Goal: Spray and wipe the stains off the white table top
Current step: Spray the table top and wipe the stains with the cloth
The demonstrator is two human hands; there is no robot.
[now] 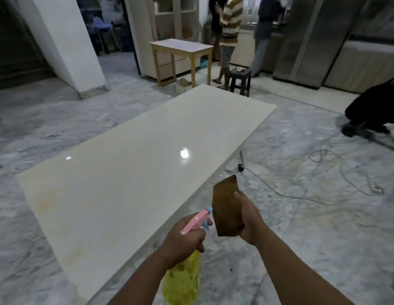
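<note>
Left hand [182, 238] is wrapped round the neck of the spray bottle [185, 271], fingers [208, 222] closed on it, one hooked at the blue trigger under the pink head. Nozzle points up-frame toward the counter [130, 172]. Bottle sits at lower centre of the frame, held in the air just off the counter's near right edge, not touching it.

Right hand [250, 219] holds the brown cloth [226, 208], thumb over the front, remaining digits clamped behind. Cloth stands upright beside the nozzle, just right of it, also in the air.

Handling guess:
- Bottle: thin translucent yellow plastic, looks light, probably partly full. Neck grip is right; squeezing the body would flex it.
- Cloth: holds a flat, stiff-looking shape as gripped, likely folded. Should be soft and light; palm it flat to wipe.
- Counter: glossy white top with lamp glare at centre. Probably slick once wet.

Stains: faint yellowish patches along the left end of the top, left-centre of frame. No spray mist or wet patch visible there.
</note>
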